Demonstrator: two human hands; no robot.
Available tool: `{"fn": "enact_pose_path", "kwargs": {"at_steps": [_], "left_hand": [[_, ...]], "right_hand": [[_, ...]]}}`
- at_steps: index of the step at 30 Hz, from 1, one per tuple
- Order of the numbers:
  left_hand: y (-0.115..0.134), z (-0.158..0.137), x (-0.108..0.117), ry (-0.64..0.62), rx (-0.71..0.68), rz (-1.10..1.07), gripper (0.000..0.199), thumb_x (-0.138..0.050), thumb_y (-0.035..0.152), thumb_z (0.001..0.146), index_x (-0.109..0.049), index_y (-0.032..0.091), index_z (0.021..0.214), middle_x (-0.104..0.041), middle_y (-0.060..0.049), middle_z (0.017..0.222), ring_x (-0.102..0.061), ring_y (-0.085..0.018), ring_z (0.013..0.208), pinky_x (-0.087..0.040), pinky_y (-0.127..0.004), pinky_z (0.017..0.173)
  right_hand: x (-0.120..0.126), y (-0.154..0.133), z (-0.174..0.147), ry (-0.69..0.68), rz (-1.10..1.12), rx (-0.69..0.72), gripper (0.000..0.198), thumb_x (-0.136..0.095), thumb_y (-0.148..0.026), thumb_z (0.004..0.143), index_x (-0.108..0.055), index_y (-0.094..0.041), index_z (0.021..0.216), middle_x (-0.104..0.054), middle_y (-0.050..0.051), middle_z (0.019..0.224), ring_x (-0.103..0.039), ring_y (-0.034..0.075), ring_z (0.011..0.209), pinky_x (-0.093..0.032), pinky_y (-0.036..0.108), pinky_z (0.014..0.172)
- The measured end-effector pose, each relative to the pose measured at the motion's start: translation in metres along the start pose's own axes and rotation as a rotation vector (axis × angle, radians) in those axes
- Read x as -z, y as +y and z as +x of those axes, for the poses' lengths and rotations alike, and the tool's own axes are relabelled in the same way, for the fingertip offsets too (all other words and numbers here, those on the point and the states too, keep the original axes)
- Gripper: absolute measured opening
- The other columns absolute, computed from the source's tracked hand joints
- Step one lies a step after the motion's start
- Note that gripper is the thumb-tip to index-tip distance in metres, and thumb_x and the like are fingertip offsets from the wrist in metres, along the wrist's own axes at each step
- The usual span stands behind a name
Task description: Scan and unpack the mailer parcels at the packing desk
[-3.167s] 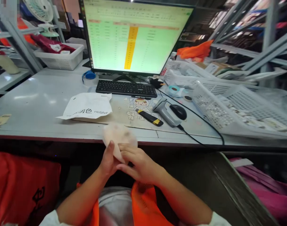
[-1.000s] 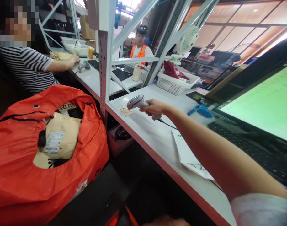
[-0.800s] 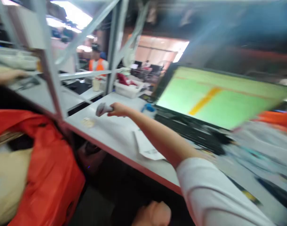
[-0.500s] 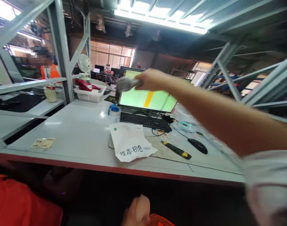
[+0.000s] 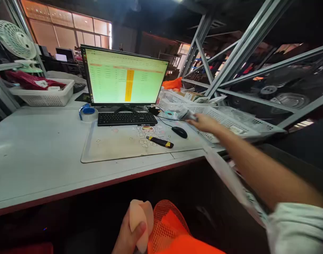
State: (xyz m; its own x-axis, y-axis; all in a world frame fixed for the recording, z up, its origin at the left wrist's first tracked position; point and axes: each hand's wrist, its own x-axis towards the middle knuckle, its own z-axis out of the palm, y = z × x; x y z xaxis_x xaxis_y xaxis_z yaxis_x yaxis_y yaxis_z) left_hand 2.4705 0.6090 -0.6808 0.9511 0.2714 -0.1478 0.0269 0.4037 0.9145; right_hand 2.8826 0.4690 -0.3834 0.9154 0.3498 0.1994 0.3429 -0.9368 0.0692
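Observation:
My left hand point(image 5: 129, 229) is low in front of the desk, closed around peach-coloured soft curved pads point(image 5: 141, 218). Beside it is orange mesh material point(image 5: 166, 225) with a brighter orange piece against it. My right hand point(image 5: 203, 122) stretches out over the right end of the desk, fingers closed on a small grey-and-white object point(image 5: 186, 114) whose kind is blurred. Under my right forearm, past the desk edge, hangs a blurred white sheet or bag point(image 5: 232, 180) with dark marks. A black computer mouse point(image 5: 179, 132) and a yellow-and-black utility knife point(image 5: 160, 141) lie near that hand.
A monitor point(image 5: 125, 79) stands behind a keyboard point(image 5: 126, 119) on the desk point(image 5: 39, 151). A roll of tape point(image 5: 88, 113) sits left of the keyboard. White baskets point(image 5: 45, 97) stand at the left and right point(image 5: 230, 121). Metal frame bars point(image 5: 238, 53) rise on the right.
My right hand has moved from before the monitor to the right and down, with the grey object. The printed white sheet has left the desk mat. My view has turned right and downward.

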Motion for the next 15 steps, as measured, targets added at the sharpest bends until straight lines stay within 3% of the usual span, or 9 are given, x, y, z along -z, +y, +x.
{"fn": "enact_pose_path", "kwargs": {"at_steps": [3, 6, 10, 15], "left_hand": [[0.010, 0.006, -0.013, -0.107, -0.034, 0.071, 0.082, -0.075, 0.076, 0.075, -0.060, 0.019, 0.132, -0.064, -0.012, 0.119, -0.060, -0.028, 0.104, -0.047, -0.036, 0.091], [0.009, 0.014, -0.019, -0.067, -0.031, 0.114, 0.083, -0.072, 0.080, 0.074, -0.061, 0.018, 0.128, -0.063, -0.010, 0.111, -0.058, -0.026, 0.097, -0.046, -0.035, 0.087], [0.005, 0.023, -0.025, 0.017, -0.025, 0.183, 0.080, -0.070, 0.078, 0.077, -0.061, 0.019, 0.131, -0.065, -0.012, 0.121, -0.061, -0.030, 0.109, -0.046, -0.037, 0.095], [-0.002, 0.032, -0.043, 0.037, 0.028, 0.142, 0.080, -0.073, 0.076, 0.075, -0.063, 0.019, 0.131, -0.069, -0.015, 0.125, -0.064, -0.035, 0.116, -0.048, -0.042, 0.103]], "right_hand": [[-0.067, -0.020, -0.005, -0.113, 0.030, 0.009, 0.046, -0.055, -0.044, 0.103, -0.064, -0.008, 0.129, -0.071, 0.024, 0.121, -0.069, 0.030, 0.113, -0.052, 0.038, 0.092], [-0.106, -0.048, -0.008, -0.135, 0.081, 0.046, 0.049, -0.048, -0.047, 0.104, -0.060, -0.012, 0.136, -0.070, 0.023, 0.126, -0.068, 0.034, 0.117, -0.050, 0.039, 0.092], [-0.123, -0.073, -0.009, -0.143, 0.131, 0.072, 0.050, -0.050, -0.048, 0.102, -0.056, -0.012, 0.137, -0.068, 0.024, 0.127, -0.066, 0.036, 0.120, -0.050, 0.042, 0.095], [-0.125, -0.103, -0.004, -0.160, 0.219, 0.100, 0.051, -0.057, -0.046, 0.099, -0.056, -0.010, 0.136, -0.066, 0.024, 0.129, -0.064, 0.035, 0.120, -0.050, 0.044, 0.098]]}}
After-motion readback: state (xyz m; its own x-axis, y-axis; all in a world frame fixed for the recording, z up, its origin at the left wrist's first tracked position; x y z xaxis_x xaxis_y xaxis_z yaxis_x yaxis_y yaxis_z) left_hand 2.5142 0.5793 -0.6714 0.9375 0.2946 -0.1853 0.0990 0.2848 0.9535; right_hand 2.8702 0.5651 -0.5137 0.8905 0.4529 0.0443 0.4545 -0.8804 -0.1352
